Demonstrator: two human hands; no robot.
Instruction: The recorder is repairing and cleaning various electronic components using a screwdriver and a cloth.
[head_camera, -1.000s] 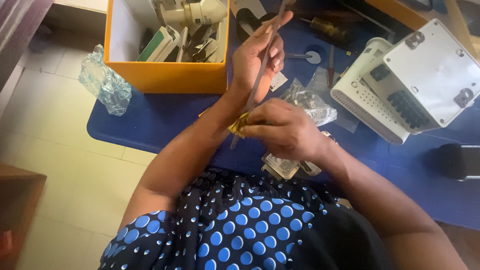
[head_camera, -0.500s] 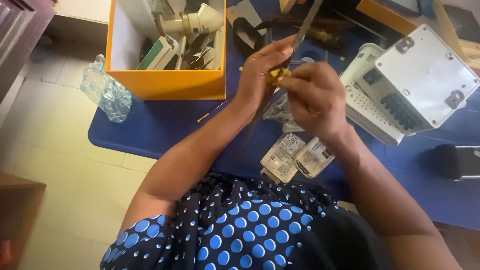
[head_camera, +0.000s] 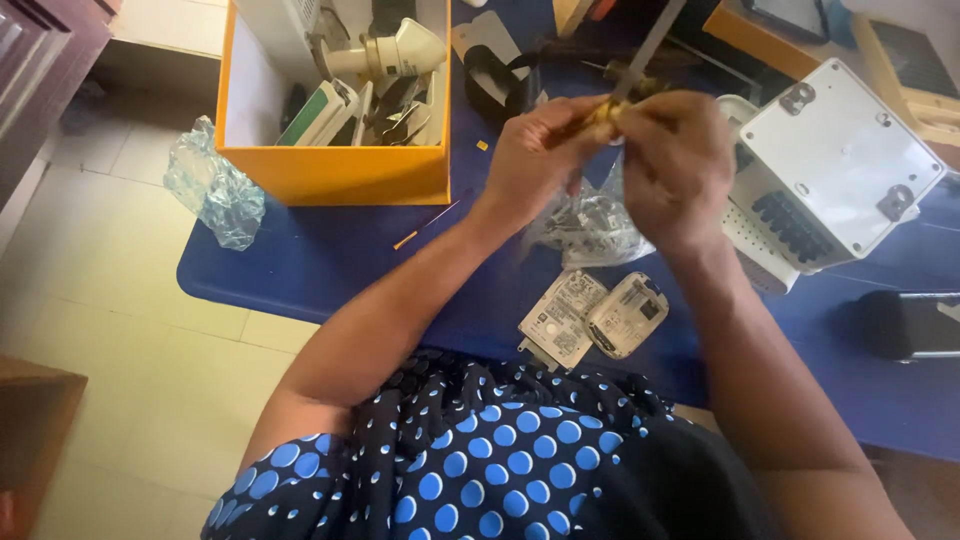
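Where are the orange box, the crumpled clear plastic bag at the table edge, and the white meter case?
orange box (head_camera: 330, 175), head view, front wall.
clear plastic bag (head_camera: 212, 185), head view, its crumpled middle.
white meter case (head_camera: 835, 150), head view, flat lid.

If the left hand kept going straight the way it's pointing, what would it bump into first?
The left hand points to the right, at the right hand, and the two already meet around a small yellowish piece. So it would press into the right hand first. Beyond that lies the white box, though depth is hard to judge.
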